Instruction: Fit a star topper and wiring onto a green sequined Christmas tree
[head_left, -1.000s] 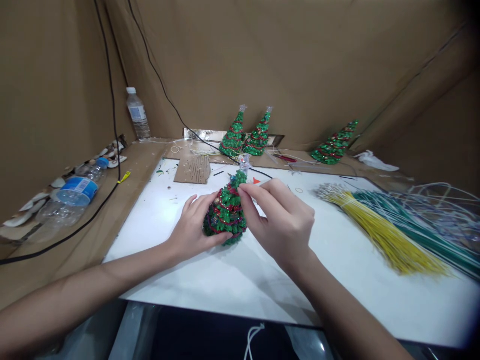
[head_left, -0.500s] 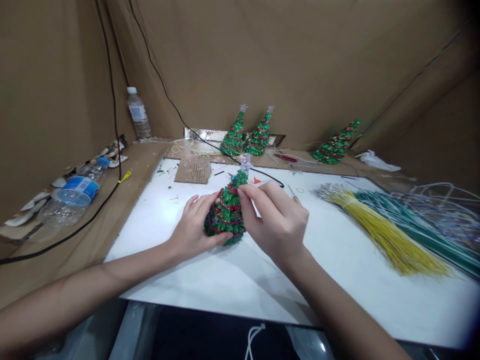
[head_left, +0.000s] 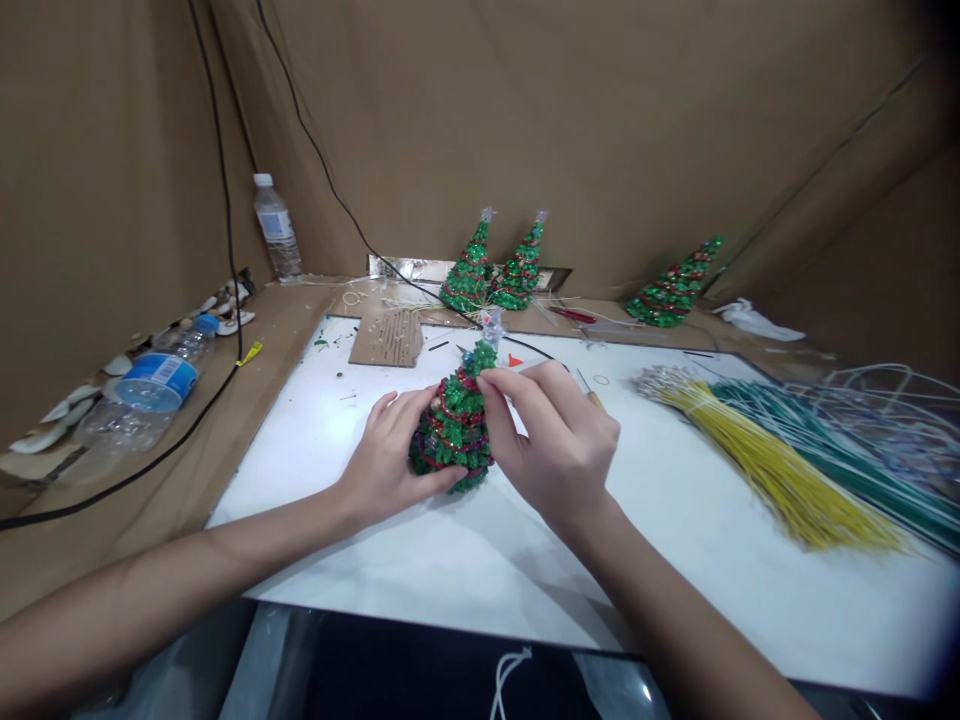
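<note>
A small green beaded Christmas tree (head_left: 454, 425) with red garland stands on the white board, its clear star (head_left: 493, 326) at the tip. Around its lower left side my left hand (head_left: 391, 455) is wrapped, thumb across the front near the base. My right hand (head_left: 551, 430) pinches at the tree's upper right side, just below the top. Whatever lies between those fingertips is too small to make out. Part of the tree's right side is hidden behind the right hand.
Two similar trees (head_left: 466, 268) stand at the back, another (head_left: 675, 285) further right. Yellow wires (head_left: 780, 470) and green wires (head_left: 817, 450) lie in bundles at right. Bottles (head_left: 156, 382) and a black cable (head_left: 150, 465) are at left. A cardboard piece (head_left: 386, 338) rests on the board (head_left: 315, 555).
Almost nothing differs. Both hands keep their places on the tree, with only a very slight shift of the right hand.
</note>
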